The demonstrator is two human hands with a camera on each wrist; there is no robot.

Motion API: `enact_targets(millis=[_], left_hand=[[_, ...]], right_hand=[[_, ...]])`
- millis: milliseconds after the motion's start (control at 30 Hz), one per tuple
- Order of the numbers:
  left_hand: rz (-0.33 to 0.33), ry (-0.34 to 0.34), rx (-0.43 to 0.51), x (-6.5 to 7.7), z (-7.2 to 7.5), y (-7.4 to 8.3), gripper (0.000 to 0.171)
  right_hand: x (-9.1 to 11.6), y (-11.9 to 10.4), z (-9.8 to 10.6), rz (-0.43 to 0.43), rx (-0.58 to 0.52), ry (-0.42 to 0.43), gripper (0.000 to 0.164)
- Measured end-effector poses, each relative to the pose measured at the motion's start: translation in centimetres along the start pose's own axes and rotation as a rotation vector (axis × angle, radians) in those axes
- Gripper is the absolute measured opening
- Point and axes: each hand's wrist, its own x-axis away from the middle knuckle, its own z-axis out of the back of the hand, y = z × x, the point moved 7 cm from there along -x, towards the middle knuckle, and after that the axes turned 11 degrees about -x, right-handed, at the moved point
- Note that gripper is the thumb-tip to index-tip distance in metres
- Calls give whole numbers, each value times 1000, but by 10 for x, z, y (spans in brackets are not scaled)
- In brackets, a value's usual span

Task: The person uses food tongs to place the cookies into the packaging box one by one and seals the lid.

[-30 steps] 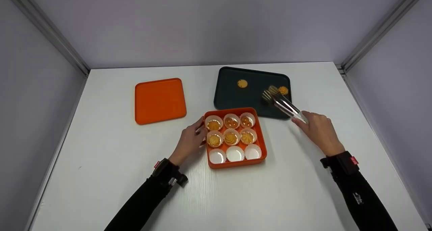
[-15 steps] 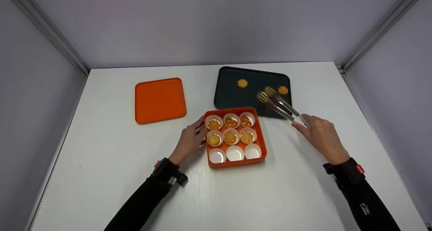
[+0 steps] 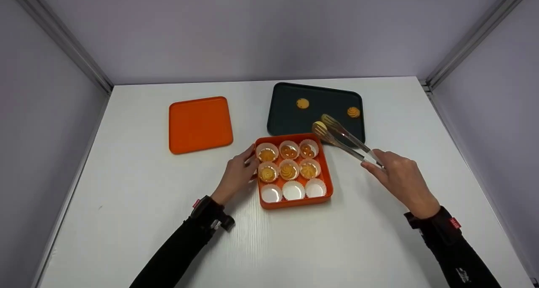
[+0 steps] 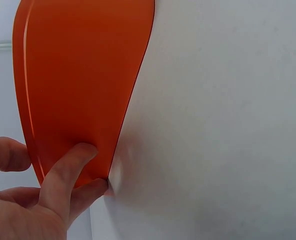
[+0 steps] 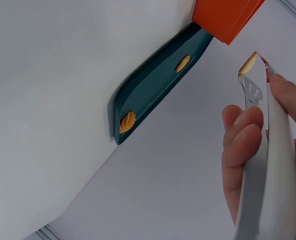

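Observation:
An orange box (image 3: 295, 203) holds rows of white paper cups; cookies lie in the two far rows, while bare white bottoms show in the three near cups (image 3: 293, 191). At its far left corner my left hand (image 3: 236, 174) grips the box, thumb pressed on the side wall (image 4: 78, 75) and fingers bent round the corner. My right hand (image 3: 402, 180) holds metal tongs (image 3: 347, 137) by their pale handles. Between the tong tips is a pale round cookie (image 5: 248, 64), near the box's far right corner and over the dark green tray's near edge.
The dark green tray (image 3: 286, 121) lies behind the box, with a flat round cookie (image 3: 302, 103) and a swirled cookie (image 3: 353, 112) on it. An orange lid-like tray (image 3: 200, 126) lies at the back left. Walls (image 3: 269, 31) enclose the white table's back and sides.
The tongs, with the cookie, have moved left and toward me from the green tray to the box's corner. My right hand has drawn back slightly. The left hand stays put.

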Motion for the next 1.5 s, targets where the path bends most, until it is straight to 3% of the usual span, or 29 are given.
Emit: enact_targets(millis=[667, 1200, 1500], left_hand=[[3, 7, -32, -1, 1, 1, 57], [12, -6, 20, -1, 1, -1, 57], [25, -8, 6, -2, 1, -1, 58]], right_hand=[[14, -28, -9, 91, -14, -64, 47], [12, -38, -17, 164, -32, -126, 44], [11, -44, -26, 126, -52, -211, 44]])
